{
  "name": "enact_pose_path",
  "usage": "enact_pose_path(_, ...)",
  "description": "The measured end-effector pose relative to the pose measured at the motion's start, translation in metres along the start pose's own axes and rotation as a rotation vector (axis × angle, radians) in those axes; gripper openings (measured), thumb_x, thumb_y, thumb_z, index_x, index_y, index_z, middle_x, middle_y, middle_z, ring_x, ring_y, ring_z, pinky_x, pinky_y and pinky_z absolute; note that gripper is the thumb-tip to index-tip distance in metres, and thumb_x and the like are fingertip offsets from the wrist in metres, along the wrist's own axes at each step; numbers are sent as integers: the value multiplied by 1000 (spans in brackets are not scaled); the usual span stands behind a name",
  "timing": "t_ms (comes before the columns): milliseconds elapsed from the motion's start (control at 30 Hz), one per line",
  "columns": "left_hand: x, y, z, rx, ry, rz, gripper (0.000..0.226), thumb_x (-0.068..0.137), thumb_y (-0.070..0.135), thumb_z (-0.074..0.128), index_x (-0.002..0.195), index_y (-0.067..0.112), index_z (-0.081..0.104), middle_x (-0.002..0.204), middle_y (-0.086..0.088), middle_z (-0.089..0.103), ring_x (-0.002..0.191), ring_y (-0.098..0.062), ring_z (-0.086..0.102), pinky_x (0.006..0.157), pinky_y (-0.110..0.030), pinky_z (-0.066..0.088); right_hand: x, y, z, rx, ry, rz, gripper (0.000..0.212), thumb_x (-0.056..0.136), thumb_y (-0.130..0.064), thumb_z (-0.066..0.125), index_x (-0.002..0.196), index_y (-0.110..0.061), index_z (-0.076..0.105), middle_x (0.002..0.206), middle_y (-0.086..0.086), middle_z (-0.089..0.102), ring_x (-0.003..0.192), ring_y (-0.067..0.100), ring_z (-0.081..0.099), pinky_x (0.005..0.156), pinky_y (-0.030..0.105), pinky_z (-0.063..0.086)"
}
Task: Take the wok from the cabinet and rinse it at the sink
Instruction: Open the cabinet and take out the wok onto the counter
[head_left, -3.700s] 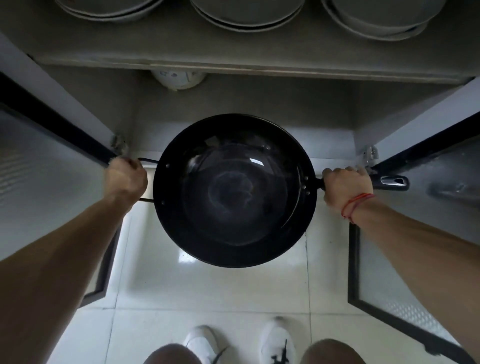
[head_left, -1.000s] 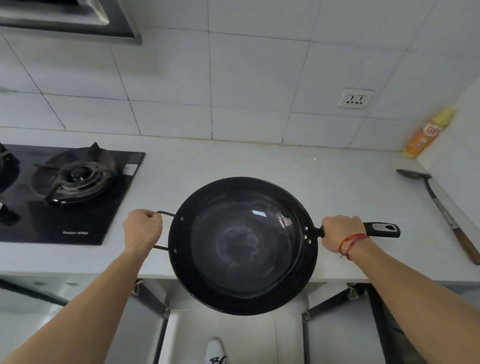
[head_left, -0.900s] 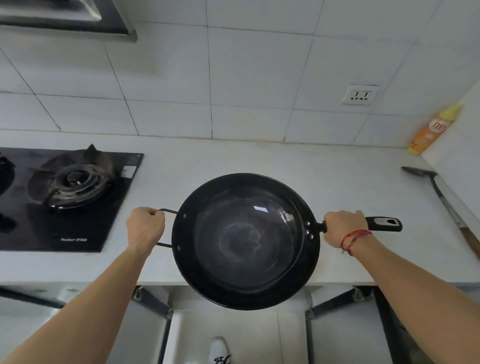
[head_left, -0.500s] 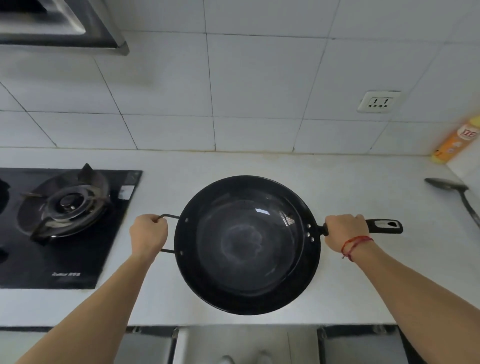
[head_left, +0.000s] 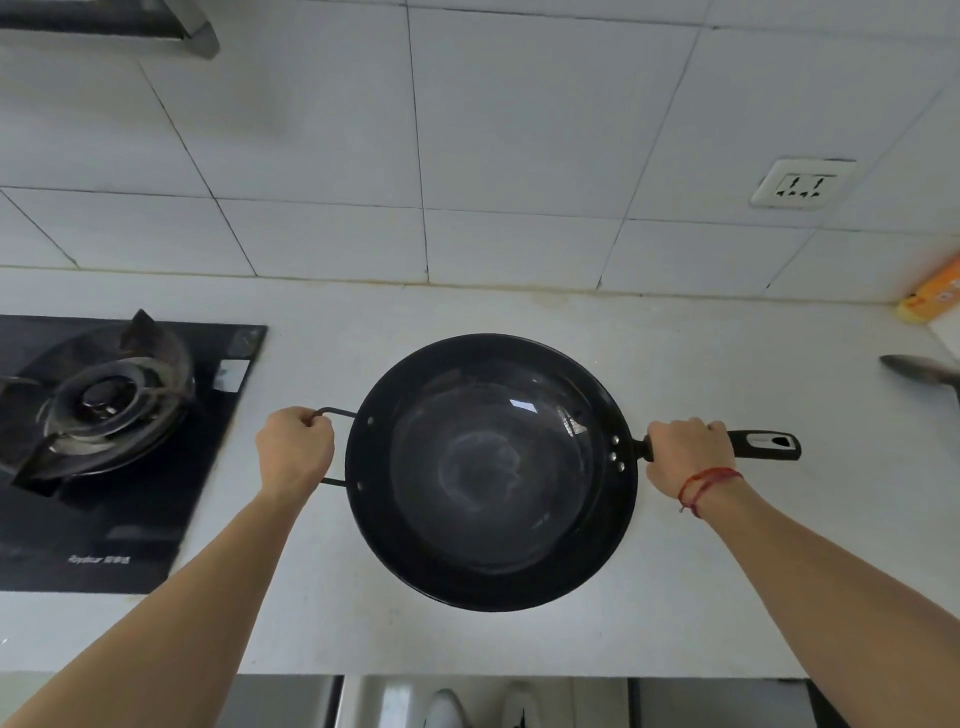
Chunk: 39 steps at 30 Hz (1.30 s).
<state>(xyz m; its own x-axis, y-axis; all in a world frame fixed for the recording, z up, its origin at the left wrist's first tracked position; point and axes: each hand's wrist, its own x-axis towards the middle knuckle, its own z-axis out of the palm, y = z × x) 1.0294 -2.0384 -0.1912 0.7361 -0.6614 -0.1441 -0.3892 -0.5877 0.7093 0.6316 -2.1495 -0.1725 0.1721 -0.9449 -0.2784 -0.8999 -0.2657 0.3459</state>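
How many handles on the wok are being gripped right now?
2. The left hand holds the wok's loop handle; the right hand holds its long handle.

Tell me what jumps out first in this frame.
A black wok fills the middle, over the white counter. The left hand grips its loop handle and the right hand its long handle. A gas burner sits at far left; no sink is in view.

A white countertop (head_left: 519, 312) is shown. A black gas hob (head_left: 119, 447) is set in its left; what may be a spatula (head_left: 919, 370) lies far right.
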Motion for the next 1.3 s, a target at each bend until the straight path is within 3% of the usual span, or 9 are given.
enact_pose_path(267,7,3,0,-4,-14,-27,22,84,3,44,76,-15,56,62,-12,40,57,-24,32,51,-31,29,8,-2,3,4,-10,-4,17,91,-29,53,106,-24,61,82,-4,58,81,18,49,88,35,41)
enact_pose_path(533,0,6,-1,-43,-37,-49,25,89,3,44,76,-7,63,68,-17,57,58,-24,44,52,-26,36,8,0,5,4,3,0,20,91,-28,54,108,-24,61,93,-2,65,94,20,58,89,35,41)
enact_pose_path(733,-2,7,-4,-70,-38,-69,25,87,5,44,84,-10,64,68,-18,59,60,-27,49,56,-32,41,2,5,5,28,-5,-10,20,90,-23,55,109,-22,59,89,-1,61,96,22,58,89,35,41)
enact_pose_path(867,-11,15,-9,-70,-54,-63,22,91,1,45,84,1,65,78,-24,69,56,-23,54,54,-24,42,-2,8,4,38,4,-6,21,90,-19,53,110,-22,59,89,-1,58,97,22,57,89,35,41)
enact_pose_path(1033,-18,16,-14,-79,-55,-61,19,85,0,46,82,-2,65,78,-22,68,73,-34,68,64,-42,57,-6,10,2,51,20,-15,22,90,-21,54,111,-21,59,99,2,65,98,23,57,87,35,41)
enact_pose_path(1167,-34,24,-18,40,-67,-4,22,84,0,49,65,5,39,60,-11,40,59,-27,37,50,-29,29,-9,10,-2,102,29,-25,27,87,-26,55,114,-21,57,101,3,64,98,24,57,84,34,42)
enact_pose_path(1233,-43,29,-19,76,-65,32,23,85,1,51,69,7,37,66,-8,40,64,-29,38,52,-32,29,-11,10,-6,139,40,-41,32,88,-28,53,119,-21,55,104,4,64,99,25,57,83,35,43)
enact_pose_path(1300,-53,34,-22,148,-83,83,2,89,5,55,90,3,54,94,-14,55,87,-36,54,69,-35,41,-14,9,-10,177,56,-56,35,90,-29,51,124,-20,53,107,6,64,101,26,57,81,35,43)
